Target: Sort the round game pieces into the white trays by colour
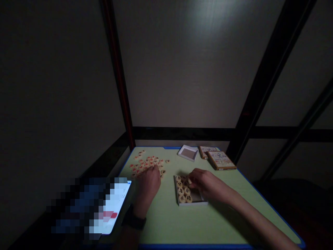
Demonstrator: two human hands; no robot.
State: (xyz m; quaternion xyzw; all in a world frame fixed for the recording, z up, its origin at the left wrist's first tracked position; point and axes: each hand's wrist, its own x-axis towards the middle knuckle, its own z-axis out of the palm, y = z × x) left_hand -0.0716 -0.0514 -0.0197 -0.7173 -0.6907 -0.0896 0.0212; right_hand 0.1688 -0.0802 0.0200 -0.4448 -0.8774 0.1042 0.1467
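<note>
On a light green table (169,218) lies a scatter of several round wooden game pieces (145,162) with red and black marks. My left hand (148,185) rests at the near edge of that scatter, fingers curled down onto the pieces. A shallow white box tray (199,200) sits in the middle and holds several pieces (183,192) in rows along its left side. My right hand (204,182) reaches over the tray's far end, fingertips pinched at a piece there.
An empty white box half (187,152) and two printed box lids (221,160) lie at the table's far right. A lit, blurred screen (109,205) stands at the near left. Dark wooden posts and a rail (182,133) run behind the table.
</note>
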